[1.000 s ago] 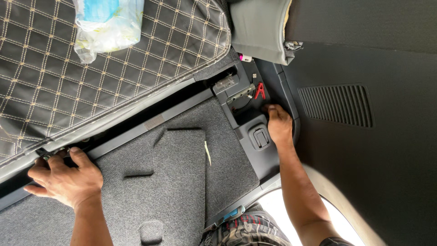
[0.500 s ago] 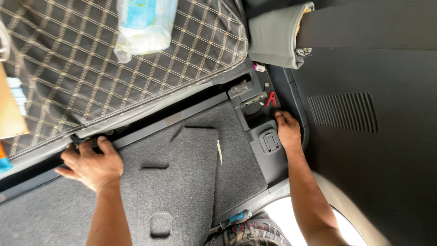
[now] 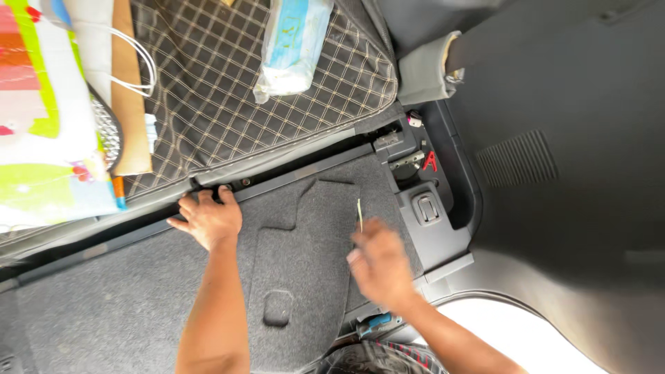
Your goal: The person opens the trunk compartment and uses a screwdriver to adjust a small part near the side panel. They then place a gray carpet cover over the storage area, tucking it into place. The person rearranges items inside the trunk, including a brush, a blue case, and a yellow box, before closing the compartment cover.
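Head view: left hand grasps the seat edge; blurred right hand hovers released above the carpet.

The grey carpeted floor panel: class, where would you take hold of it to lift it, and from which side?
Grip the grey carpeted floor panel at its recessed pull near the rear edge, reaching down from above; the panel lies flat, and this pocket looks like its only finger hold.

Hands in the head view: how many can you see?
2. Left hand grips the dark trim strip below the quilted mat; right hand, blurred, hovers over grey carpet.
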`<state>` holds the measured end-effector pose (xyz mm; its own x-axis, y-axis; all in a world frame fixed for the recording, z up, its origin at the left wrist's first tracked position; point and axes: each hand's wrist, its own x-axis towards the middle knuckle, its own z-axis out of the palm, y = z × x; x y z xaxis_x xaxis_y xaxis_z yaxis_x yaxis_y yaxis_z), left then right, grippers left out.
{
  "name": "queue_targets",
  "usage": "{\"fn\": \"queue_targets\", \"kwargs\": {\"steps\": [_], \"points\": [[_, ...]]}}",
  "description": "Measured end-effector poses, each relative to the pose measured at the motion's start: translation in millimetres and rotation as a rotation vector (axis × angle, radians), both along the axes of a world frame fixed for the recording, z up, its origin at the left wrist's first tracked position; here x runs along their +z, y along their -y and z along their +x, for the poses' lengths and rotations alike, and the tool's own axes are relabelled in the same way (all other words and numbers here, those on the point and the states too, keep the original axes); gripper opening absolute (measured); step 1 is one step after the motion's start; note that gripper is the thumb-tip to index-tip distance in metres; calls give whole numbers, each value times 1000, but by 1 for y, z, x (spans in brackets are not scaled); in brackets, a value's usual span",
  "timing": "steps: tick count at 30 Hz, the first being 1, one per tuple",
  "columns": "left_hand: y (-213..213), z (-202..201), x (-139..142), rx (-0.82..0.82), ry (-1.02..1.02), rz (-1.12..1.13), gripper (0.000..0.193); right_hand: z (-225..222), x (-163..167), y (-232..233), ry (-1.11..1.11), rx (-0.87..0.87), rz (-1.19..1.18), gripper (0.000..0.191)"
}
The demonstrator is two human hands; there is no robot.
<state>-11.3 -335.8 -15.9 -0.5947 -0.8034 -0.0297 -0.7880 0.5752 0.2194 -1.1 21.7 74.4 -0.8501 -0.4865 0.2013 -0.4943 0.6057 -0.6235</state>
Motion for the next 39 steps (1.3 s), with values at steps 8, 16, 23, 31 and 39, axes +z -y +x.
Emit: {"fn": "queue_targets", "kwargs": {"steps": [8, 16, 23, 31, 39], "points": [[-6, 29, 21, -237, -11, -40, 73, 103, 10, 42, 86, 655, 542, 72], [-61, 158, 27, -605, -113, 100, 63, 155, -14, 6, 96, 233, 419, 71], [-106, 264, 41, -706, -205, 138, 76, 215, -13, -21, 476, -149, 301, 65], [-111, 312, 40, -811, -286, 322, 89, 258, -44, 13, 1125, -479, -587, 39], [-113, 316, 55, -886, -28, 397, 109, 200, -49, -14, 1079, -528, -793, 26]]}}
